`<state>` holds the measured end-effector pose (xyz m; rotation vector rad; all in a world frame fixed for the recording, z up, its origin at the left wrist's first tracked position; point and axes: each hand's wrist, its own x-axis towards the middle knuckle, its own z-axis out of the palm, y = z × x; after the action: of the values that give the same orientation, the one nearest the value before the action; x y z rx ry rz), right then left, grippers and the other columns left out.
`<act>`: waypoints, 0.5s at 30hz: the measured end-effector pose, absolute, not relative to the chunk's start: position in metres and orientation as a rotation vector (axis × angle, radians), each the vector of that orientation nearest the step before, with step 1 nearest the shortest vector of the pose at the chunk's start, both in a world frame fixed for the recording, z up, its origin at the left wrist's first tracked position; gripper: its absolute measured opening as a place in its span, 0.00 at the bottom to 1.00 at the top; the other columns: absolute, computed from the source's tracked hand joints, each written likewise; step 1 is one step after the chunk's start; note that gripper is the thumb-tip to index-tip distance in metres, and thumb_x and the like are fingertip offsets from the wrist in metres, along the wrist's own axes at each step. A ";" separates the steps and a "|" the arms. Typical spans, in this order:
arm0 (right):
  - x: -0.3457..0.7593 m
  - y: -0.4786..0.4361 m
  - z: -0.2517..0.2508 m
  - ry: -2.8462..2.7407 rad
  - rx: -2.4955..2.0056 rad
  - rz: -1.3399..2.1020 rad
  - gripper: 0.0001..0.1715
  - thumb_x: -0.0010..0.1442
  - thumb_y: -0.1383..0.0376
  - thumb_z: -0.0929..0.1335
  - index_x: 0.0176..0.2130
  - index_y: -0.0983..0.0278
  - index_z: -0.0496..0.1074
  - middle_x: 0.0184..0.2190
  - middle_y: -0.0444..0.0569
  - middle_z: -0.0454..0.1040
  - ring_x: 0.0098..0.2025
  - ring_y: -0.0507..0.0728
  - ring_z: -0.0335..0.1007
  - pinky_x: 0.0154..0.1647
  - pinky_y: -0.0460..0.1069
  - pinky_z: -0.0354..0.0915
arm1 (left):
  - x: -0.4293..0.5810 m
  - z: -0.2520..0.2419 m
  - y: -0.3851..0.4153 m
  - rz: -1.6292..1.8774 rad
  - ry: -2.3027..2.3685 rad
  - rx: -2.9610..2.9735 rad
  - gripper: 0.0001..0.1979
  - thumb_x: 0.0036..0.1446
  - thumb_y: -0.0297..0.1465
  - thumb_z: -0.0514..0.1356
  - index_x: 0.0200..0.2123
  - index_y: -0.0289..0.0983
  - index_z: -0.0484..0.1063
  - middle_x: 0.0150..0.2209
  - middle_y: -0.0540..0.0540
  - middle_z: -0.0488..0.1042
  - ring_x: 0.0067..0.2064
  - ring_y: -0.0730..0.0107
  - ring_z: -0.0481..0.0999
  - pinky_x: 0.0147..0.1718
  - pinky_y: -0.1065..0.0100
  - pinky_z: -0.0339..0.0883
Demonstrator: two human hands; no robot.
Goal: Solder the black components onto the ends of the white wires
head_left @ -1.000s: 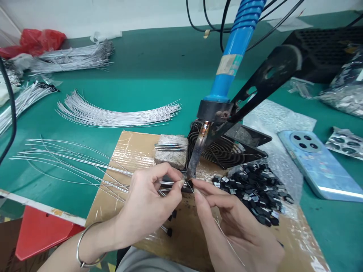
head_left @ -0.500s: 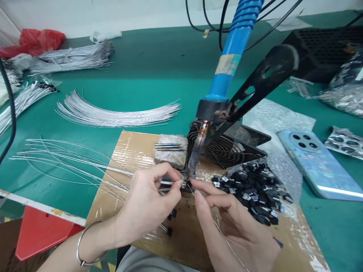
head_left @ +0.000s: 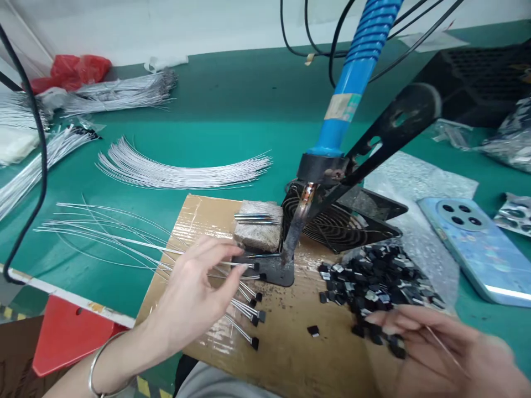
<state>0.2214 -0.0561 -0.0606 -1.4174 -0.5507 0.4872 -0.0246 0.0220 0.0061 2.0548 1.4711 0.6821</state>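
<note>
Offers bare room on the cardboard (head_left: 298,367) toward its near edge, around one loose connector (head_left: 313,331). Differs from a second ago: shows the right hand (head_left: 477,354) away from the soldering iron (head_left: 294,229), blurred at the connector pile (head_left: 381,276) near the right edge; cannot tell whether pinched. Shows the left hand (head_left: 188,290) with fingertips parted, just beside a wired connector (head_left: 253,266) over the black plate (head_left: 276,271).

Small electronics workshop, green workbench (head_left: 232,130), stand-held soldering iron (head_left: 342,102), white wire bundle (head_left: 182,176), heaped black connectors (head_left: 379,279)
</note>
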 end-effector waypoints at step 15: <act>0.237 -0.057 -0.084 -0.695 -1.445 0.492 0.21 0.62 0.53 0.68 0.25 0.60 0.80 0.22 0.54 0.79 0.20 0.60 0.75 0.20 0.55 0.71 | -0.088 -0.038 0.188 0.305 1.457 2.825 0.13 0.61 0.18 0.52 0.33 0.35 0.75 0.36 0.35 0.78 0.40 0.53 0.73 0.46 0.53 0.63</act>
<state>0.2372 -0.0565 -0.0841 -1.4450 -0.6949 0.4918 -0.0876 0.1885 -0.0376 2.8254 1.4567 0.3046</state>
